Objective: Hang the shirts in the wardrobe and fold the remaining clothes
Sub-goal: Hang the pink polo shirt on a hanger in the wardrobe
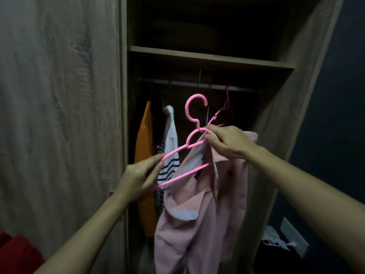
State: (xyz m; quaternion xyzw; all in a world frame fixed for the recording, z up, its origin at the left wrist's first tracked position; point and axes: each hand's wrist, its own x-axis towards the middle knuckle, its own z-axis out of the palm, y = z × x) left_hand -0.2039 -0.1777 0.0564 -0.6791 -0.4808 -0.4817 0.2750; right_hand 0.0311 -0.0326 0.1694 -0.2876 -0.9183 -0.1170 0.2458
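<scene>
- far left, a red cloth [17,252] sits low in the corner beside the closed door [59,115]; not in play
- left hand [138,178] has its fingers curled round the bare low end of the pink hanger [183,150]; a firm pinch
- inside the wardrobe [209,57] an orange top [145,155] and a striped shirt [169,147] hang from the rail [177,83]
- the hanger lies tilted, low left to high right, hook up; the rail is above and behind the hook
- the pink shirt [197,214] droops from the hanger's right half only; the left arm of it looks bare, so I'd guess that shoulder needs threading first
- right hand [227,143] pinches collar and hanger neck together; it's the hand nearer the hook, so it probably does the lifting
- spare hangers [216,115] hang just right of the hook
</scene>
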